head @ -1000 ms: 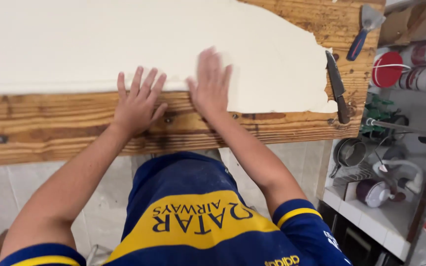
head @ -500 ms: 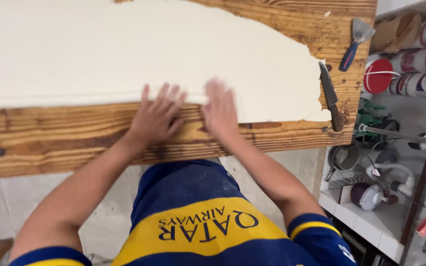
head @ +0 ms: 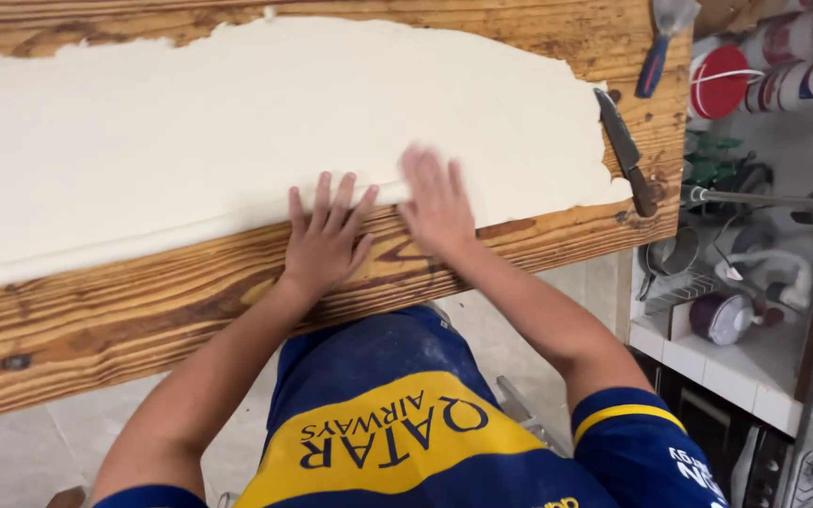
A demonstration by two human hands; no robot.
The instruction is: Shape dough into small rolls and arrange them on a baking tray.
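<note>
**Flat on the dough: both hands pressed at its near edge**

Both hands are seen open, palms down, fingers spread, nothing gripped. The left hand is laid at the near edge of the dough, its fingertips on the pale sheet and its palm on the bare wood. The right hand is placed just beside it, toward 3 o'clock, slightly blurred, with fingers on the dough and the heel over the wood.

The dough is spread as a wide, thin, cream-coloured sheet over most of the wooden surface, running from the far left to a ragged edge at the right; a slightly raised fold is seen along its near edge, from the left side up to the hands.

At 3 o'clock of the dough's end, a knife is laid on the wood, blade pointing away, handle near the surface's edge. At 1 o'clock, a scraper with a blue handle is rested at the far corner. Off the surface, at 3 o'clock, shelves with cans and utensils are visible.
</note>
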